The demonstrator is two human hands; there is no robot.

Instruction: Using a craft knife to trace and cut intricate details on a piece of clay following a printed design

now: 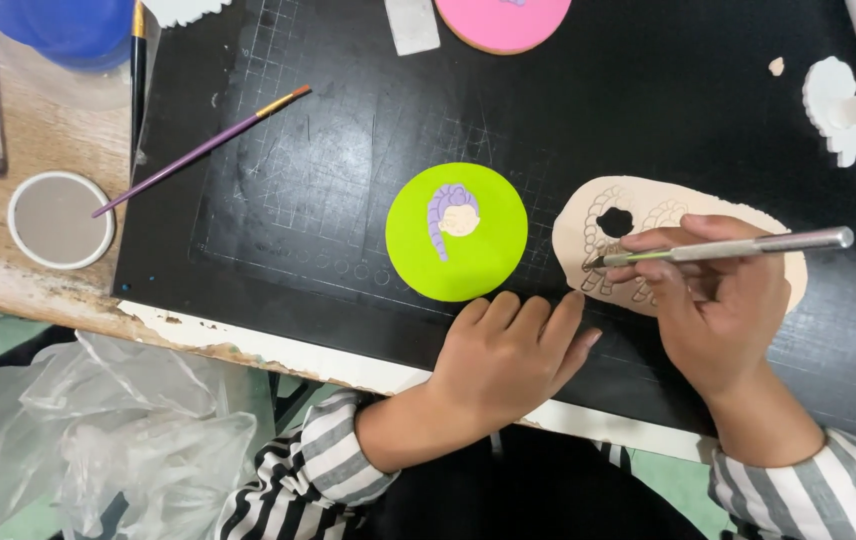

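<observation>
Black gridded cutting mat [668,110] bearing a rolled beige clay sheet [588,215], right, and a round lime-green disc [488,265], centre; left hand [503,360] flat, fingers together, empty; right hand [713,300] gripping a slim silver craft knife [738,247], tip on the sheet.
</observation>
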